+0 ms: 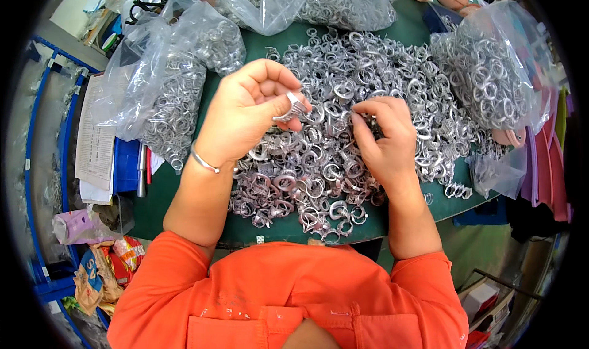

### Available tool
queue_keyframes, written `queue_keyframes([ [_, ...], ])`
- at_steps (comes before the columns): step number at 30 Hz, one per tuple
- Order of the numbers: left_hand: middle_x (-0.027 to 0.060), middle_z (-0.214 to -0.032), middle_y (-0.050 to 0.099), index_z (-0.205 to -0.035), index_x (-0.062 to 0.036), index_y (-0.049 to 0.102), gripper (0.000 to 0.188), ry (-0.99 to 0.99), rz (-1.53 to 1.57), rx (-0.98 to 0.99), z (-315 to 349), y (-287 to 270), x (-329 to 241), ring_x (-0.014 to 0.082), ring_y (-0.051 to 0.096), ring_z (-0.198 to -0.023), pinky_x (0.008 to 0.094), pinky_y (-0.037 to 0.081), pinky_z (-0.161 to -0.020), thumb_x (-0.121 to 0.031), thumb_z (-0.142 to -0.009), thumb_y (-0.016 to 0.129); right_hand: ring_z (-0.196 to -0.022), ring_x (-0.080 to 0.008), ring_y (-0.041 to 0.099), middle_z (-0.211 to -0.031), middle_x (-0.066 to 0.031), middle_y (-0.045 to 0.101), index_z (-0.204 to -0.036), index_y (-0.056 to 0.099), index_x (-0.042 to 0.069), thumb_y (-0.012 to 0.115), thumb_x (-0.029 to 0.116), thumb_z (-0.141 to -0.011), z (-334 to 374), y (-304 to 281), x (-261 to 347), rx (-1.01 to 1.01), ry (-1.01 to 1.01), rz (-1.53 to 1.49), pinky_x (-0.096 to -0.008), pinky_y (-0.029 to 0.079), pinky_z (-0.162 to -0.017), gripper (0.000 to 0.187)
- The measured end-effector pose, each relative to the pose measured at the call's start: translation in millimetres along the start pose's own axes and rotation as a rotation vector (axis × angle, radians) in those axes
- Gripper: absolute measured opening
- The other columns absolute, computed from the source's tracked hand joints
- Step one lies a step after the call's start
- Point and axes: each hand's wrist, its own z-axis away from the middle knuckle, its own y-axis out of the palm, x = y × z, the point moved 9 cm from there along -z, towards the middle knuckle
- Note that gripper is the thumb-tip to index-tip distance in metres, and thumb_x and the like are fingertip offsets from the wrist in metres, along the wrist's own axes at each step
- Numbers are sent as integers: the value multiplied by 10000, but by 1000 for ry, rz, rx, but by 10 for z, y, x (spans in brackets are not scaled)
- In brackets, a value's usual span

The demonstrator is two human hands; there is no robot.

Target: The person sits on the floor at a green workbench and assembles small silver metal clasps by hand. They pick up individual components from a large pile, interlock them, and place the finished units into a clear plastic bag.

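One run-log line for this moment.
left hand: holds silver ring | right hand: over ring pile, grip unclear | ring pile: on green table | clear bags: left, rear, right

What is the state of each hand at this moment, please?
Left hand: closed, holding a silvery ring.
Right hand: curled over the pile of rings; whether it holds any cannot be told.

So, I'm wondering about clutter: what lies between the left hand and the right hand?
Silvery rings, heaped on the green table, as the head view shows.
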Motion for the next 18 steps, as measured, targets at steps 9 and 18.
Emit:
queue_keyframes([
  [9, 65, -819, 666, -842, 24, 627, 20, 58, -192, 160, 103, 374, 183, 96, 637, -714, 224, 508, -598, 42, -835, 635, -770, -252, 618, -922, -123, 642, -1016, 666, 11, 793, 34, -689, 36, 34, 390, 33, -162, -411, -315, 490, -631, 351],
  [18, 104, -889, 671, -1009, 31, 607, 145, 151, 15, -98, 1, -33, -57, 174, 678, -754, 281, 558, -666, 59, -868, 599, -672, -150, 579, -804, -91, 647, -914, 653, -27, 670, -29, -819, 28, -4, 141, -16, 84, -372, -247, 453, -611, 97],
])
